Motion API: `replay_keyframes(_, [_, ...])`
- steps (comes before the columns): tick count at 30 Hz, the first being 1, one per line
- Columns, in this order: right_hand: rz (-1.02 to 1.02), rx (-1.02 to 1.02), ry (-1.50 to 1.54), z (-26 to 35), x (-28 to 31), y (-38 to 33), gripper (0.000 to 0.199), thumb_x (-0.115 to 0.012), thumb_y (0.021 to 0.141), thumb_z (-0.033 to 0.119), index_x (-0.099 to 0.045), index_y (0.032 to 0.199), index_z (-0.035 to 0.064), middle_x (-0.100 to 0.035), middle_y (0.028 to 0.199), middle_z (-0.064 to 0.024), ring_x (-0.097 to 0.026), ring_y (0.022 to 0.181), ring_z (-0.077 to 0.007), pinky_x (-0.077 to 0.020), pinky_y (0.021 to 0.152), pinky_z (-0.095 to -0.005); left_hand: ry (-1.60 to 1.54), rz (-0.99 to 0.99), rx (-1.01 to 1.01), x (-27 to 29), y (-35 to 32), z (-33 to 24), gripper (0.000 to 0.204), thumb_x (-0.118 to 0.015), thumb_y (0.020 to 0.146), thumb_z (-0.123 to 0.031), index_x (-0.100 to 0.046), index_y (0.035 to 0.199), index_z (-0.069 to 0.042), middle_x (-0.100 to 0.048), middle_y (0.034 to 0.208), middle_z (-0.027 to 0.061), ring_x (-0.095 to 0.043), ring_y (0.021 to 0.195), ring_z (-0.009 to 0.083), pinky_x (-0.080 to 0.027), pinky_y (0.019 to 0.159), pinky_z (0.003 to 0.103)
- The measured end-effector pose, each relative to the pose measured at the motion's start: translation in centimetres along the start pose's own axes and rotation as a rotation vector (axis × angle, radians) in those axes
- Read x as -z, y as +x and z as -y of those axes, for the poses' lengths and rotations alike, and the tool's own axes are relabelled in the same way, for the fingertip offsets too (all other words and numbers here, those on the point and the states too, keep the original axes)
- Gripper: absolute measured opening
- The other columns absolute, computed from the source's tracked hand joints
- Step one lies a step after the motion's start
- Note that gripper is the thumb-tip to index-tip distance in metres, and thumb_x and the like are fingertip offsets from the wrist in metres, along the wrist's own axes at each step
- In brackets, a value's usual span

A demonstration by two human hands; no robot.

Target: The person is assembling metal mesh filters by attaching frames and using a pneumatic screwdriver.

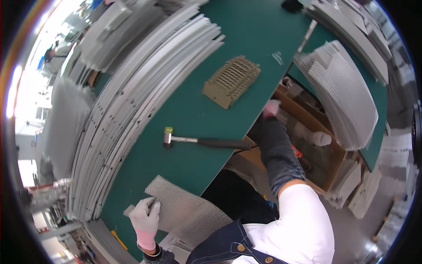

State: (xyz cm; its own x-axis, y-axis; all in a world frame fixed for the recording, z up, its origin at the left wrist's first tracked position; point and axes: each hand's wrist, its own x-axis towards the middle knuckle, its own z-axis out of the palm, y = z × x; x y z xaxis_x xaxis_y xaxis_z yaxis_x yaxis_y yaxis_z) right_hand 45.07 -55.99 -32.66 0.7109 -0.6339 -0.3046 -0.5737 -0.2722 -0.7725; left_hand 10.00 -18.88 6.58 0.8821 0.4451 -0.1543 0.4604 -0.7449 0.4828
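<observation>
My left hand (145, 218), in a white glove with a pink cuff, rests on a grey metal mesh sheet (187, 207) that lies at the near edge of the green table (246, 39); its fingers are curled at the sheet's left edge. My right hand (271, 108), also gloved, reaches down past the table's right edge toward an open cardboard box (327, 174); whether it holds anything is hidden. A small mallet (202, 141) with a black handle lies on the table between the hands.
A tan slotted plastic rack (231, 81) sits mid-table. Tall stacks of grey sheets (140, 101) line the left side. More mesh sheets (345, 94) are piled on a second green table at right. A white roll (322, 138) lies in the box.
</observation>
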Motion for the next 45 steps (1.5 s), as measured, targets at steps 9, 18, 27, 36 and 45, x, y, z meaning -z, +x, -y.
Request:
replay_keyframes(9, [0.335,0.424,0.619,3.2,15.3,-5.9,0.042,-0.071,0.080,0.006,-0.058,0.118,-0.0053,-0.064,0.110,-0.0125,-0.061,0.101,-0.0224,-0.0489,0.089,-0.0340,-0.082,-0.010,-0.106,1.1,-1.1,1.6,0.013,-0.070,0.080,-0.009,-0.068,0.089,0.001,-0.067,0.080,0.0143,-0.066,0.064,0.0242,-0.050,0.059,0.031])
replay_keyframes(18, [0.658,0.960,0.014,23.8,22.5,-25.5,0.096,-0.077,0.065,0.017,-0.027,0.144,-0.0041,-0.049,0.131,-0.0234,-0.052,0.121,-0.0269,-0.0424,0.102,-0.0355,-0.105,-0.099,-0.310,1.7,-1.6,4.2,0.013,-0.069,0.080,-0.011,-0.068,0.087,0.000,-0.069,0.084,0.0145,-0.068,0.071,0.0278,-0.052,0.063,0.033])
replay_keyframes(27, [0.491,1.091,-0.910,28.9,11.3,-27.5,0.089,-0.072,0.072,0.037,-0.032,0.140,-0.0036,-0.054,0.121,-0.0294,-0.055,0.112,-0.0426,-0.0453,0.096,-0.0450,-0.162,-0.168,-0.362,2.1,-3.5,5.3,0.012,-0.069,0.080,-0.012,-0.069,0.086,-0.001,-0.068,0.081,0.0144,-0.067,0.069,0.0281,-0.052,0.063,0.034])
replay_keyframes(36, [0.316,0.904,-0.693,30.2,12.7,-11.7,0.088,-0.043,0.088,0.070,-0.046,0.133,-0.0047,-0.048,0.133,-0.0298,-0.045,0.125,-0.0446,-0.0387,0.103,-0.0485,-0.146,-0.187,-0.371,1.9,-3.3,5.2,0.011,-0.069,0.080,-0.013,-0.068,0.084,-0.003,-0.068,0.080,0.0129,-0.067,0.068,0.0274,-0.052,0.061,0.034])
replay_keyframes(45, [0.494,1.448,-0.665,28.4,12.4,-29.9,0.035,-0.066,0.082,0.037,-0.067,0.090,0.0024,-0.067,0.089,-0.0209,-0.065,0.088,-0.0357,-0.0517,0.078,-0.0428,-0.092,-0.208,-0.366,1.2,-2.8,6.9,0.015,-0.068,0.081,-0.017,-0.067,0.085,-0.003,-0.068,0.080,0.0124,-0.067,0.072,0.0286,-0.052,0.065,0.037])
